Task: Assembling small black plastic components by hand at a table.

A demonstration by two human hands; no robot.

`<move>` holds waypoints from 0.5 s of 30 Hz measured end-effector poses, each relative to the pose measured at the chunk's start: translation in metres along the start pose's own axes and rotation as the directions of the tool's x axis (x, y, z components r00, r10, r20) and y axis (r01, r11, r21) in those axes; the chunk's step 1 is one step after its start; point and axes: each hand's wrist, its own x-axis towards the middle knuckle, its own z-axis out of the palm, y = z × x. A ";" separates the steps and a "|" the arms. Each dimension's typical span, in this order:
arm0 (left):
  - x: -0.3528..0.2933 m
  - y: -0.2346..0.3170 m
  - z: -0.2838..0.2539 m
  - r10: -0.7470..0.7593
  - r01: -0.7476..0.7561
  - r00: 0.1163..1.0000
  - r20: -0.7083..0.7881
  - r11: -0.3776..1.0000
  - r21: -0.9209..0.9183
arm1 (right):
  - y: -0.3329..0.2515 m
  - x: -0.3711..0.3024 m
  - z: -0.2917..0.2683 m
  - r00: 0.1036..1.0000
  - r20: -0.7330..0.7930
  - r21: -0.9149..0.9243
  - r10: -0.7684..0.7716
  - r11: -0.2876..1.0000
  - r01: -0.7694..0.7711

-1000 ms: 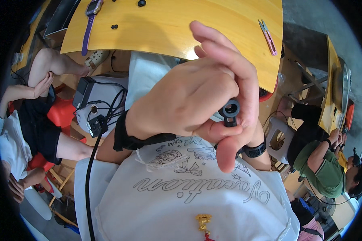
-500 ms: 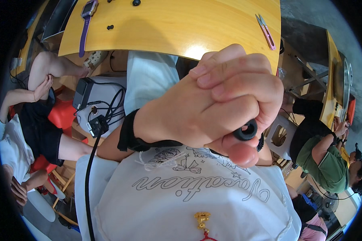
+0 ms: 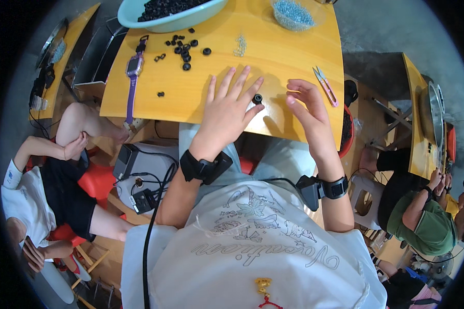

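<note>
My left hand [image 3: 226, 114] hovers over or rests on the yellow table, its fingers spread. A small round black part [image 3: 257, 99] with a hole in it stands between the left thumb and index finger, and I cannot tell if the hand touches it. My right hand [image 3: 313, 114] is to the right of the part, fingers apart and lightly curled, holding nothing. Several loose black rings and small black pieces [image 3: 185, 53] lie beyond the left hand. A little heap of tiny silvery pieces [image 3: 240, 46] is farther back.
A light blue basin [image 3: 130, 20] full of black parts stands at the back left, a clear bowl [image 3: 278, 19] of silvery pieces at the back right. Pink-handled thread snips [image 3: 327, 88] lie at right, a purple watch [image 3: 132, 85] at left. People sit on both sides.
My hands were clasped together close in front of me around a round black part. They have separated and moved out over the table, and a black part stands between them.
</note>
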 end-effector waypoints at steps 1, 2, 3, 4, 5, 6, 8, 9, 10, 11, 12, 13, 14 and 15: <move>0.001 0.000 0.001 -0.025 0.025 1.000 0.000 1.000 0.002 | 0.002 0.006 0.001 0.999 0.049 -0.132 -0.014 0.991 0.020; 0.001 -0.001 0.004 -0.019 0.019 1.000 0.005 1.000 0.009 | 0.006 0.013 0.001 0.995 0.084 -0.170 -0.058 0.983 0.072; 0.003 -0.001 -0.001 -0.015 0.015 1.000 -0.004 1.000 0.020 | 0.004 0.020 0.002 0.994 0.084 -0.165 -0.073 0.983 0.086; 0.003 0.000 -0.005 -0.031 0.031 1.000 0.005 0.998 -0.060 | 0.002 0.027 0.003 0.990 0.118 -0.216 -0.075 0.971 0.100; 0.003 -0.001 -0.009 -0.046 0.047 0.999 0.016 0.989 -0.140 | -0.001 0.035 0.005 0.986 0.151 -0.268 -0.076 0.957 0.115; 0.003 -0.001 -0.015 -0.032 0.017 0.995 -0.094 0.988 -0.156 | -0.003 0.043 0.005 0.985 0.150 -0.267 -0.087 0.956 0.125; -0.003 -0.011 -0.020 -0.104 0.060 0.981 -0.165 0.965 -0.257 | -0.009 0.064 0.005 0.971 0.238 -0.478 -0.035 0.866 0.148; -0.008 -0.017 -0.022 -0.192 0.104 0.957 -0.216 0.927 -0.361 | -0.010 0.075 0.008 0.969 0.243 -0.475 -0.044 0.865 0.159; -0.011 -0.024 -0.022 -0.183 0.053 0.914 -0.361 0.939 -0.340 | -0.006 0.087 0.012 0.961 0.268 -0.535 -0.075 0.817 0.213; -0.016 -0.030 -0.023 -0.183 0.053 0.913 -0.364 0.939 -0.339 | -0.002 0.099 0.015 0.950 0.294 -0.590 -0.103 0.762 0.265; -0.022 -0.037 -0.025 -0.240 0.124 0.915 -0.326 0.932 -0.340 | 0.004 0.108 0.019 0.932 0.327 -0.602 -0.159 0.725 0.335; -0.026 -0.042 -0.026 -0.297 0.194 0.910 -0.288 0.921 -0.338 | 0.009 0.115 0.023 0.929 0.331 -0.602 -0.164 0.722 0.342; -0.028 -0.048 -0.024 -0.299 0.195 0.908 -0.294 0.922 -0.336 | 0.012 0.121 0.027 0.902 0.373 -0.626 -0.219 0.658 0.419; -0.029 -0.055 -0.023 -0.339 0.243 0.888 -0.310 0.919 -0.310 | 0.015 0.125 0.032 0.867 0.419 -0.643 -0.269 0.587 0.493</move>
